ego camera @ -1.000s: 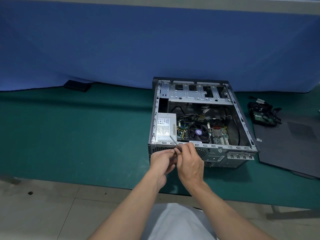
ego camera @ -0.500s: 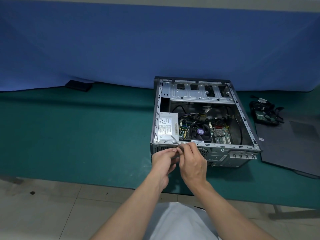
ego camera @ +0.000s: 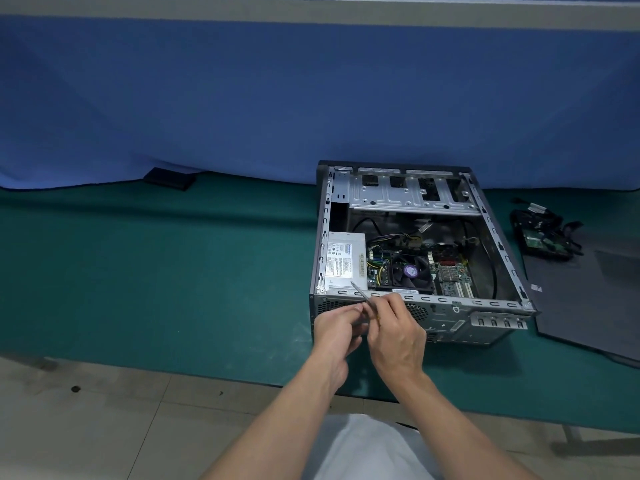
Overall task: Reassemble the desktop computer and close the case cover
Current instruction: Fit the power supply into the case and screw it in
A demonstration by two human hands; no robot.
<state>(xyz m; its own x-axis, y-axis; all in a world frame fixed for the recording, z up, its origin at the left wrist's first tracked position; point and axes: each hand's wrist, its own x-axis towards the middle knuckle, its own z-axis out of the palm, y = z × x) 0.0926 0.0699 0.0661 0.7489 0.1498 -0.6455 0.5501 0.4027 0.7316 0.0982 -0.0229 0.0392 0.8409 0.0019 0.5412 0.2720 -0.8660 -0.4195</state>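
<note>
An open desktop computer case (ego camera: 460, 327) lies on its side on the green table mat, showing a silver power supply (ego camera: 343, 261), a CPU fan (ego camera: 410, 271) and the motherboard. My right hand (ego camera: 396, 332) grips a thin screwdriver (ego camera: 360, 292) whose metal shaft points up and left over the case's near rim. My left hand (ego camera: 337, 329) is just beside it, its fingertips pinched together at the screwdriver's handle end. What the left fingers hold is hidden. The dark grey case cover (ego camera: 588, 306) lies flat to the right of the case.
A hard drive with black cables (ego camera: 540, 237) rests at the cover's far end. A small black box (ego camera: 169, 178) sits at the back left by the blue cloth wall. The table's near edge (ego camera: 207, 368) runs above the tiled floor.
Both hands stay together at the case's near rim with the screwdriver. They shifted only slightly, mostly with the camera's own small movement.
</note>
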